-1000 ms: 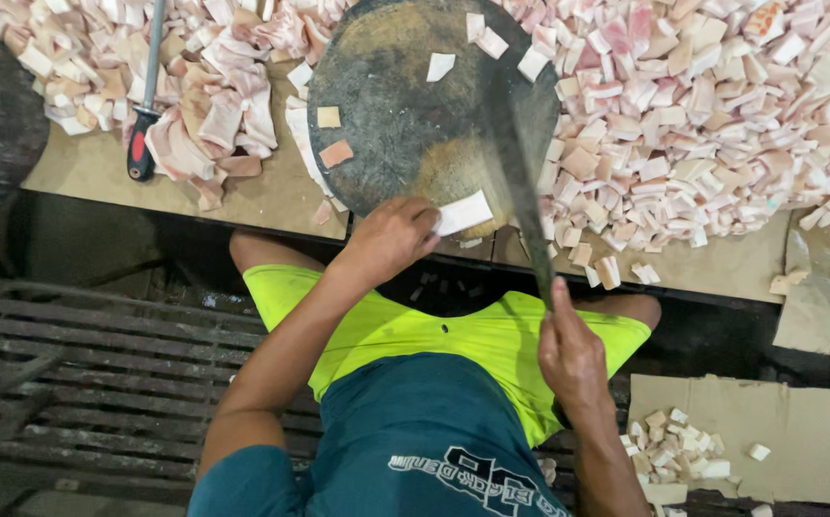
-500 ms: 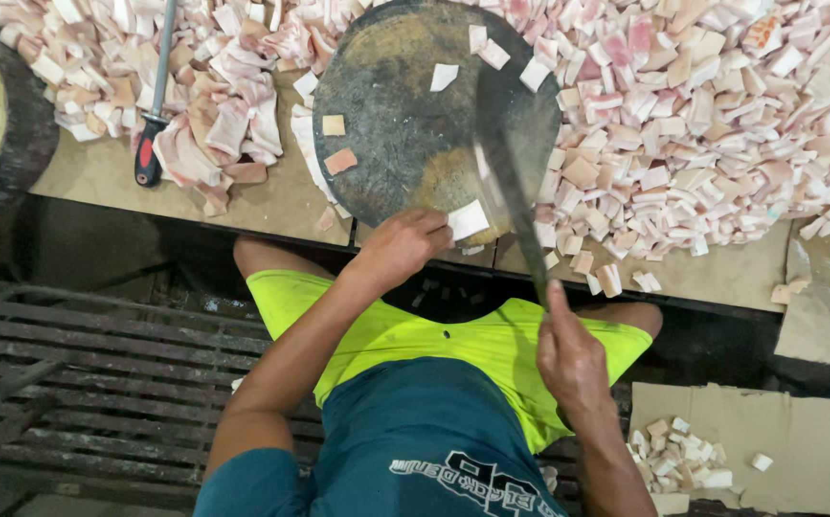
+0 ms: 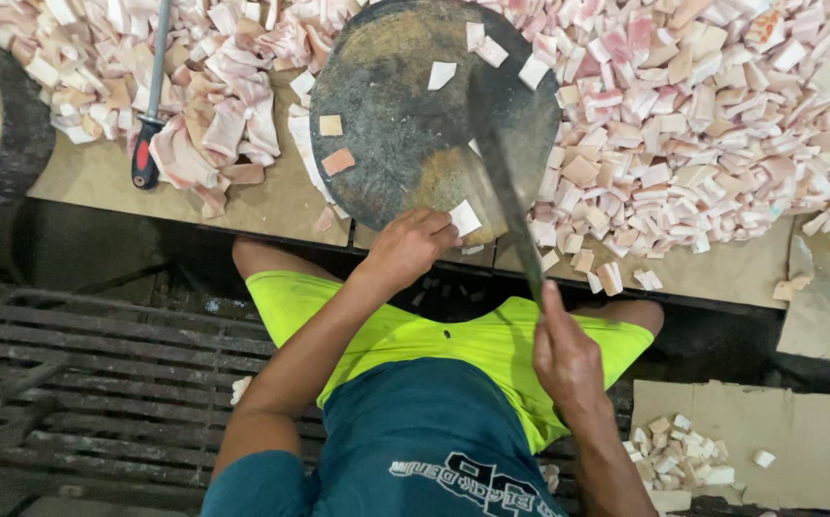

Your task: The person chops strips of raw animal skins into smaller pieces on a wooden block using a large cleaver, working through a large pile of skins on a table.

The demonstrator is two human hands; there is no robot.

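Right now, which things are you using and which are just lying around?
In use:
left hand on a white piece
right hand holding the cleaver
round chopping block

Lying about:
red-handled sharpening rod
cut meat pile
cardboard

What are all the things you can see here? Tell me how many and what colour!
Round dark wooden chopping block: one, dark grey-brown, middle of the table.
Large dark cleaver: one, blade over the block's right side.
Small white cut piece: one, on the block's near edge, at the left fingertips.
Pink-and-white cut pieces: too many to count, heaped right and left of the block.
Red-and-black handled sharpening rod: one, lying among the left heap.
Brown cardboard sheet: one, low at the right, bearing a few pieces.
Dark slatted pallet: one, low at the left.
Left hand: touching the small piece.
Right hand: gripping the cleaver's handle.
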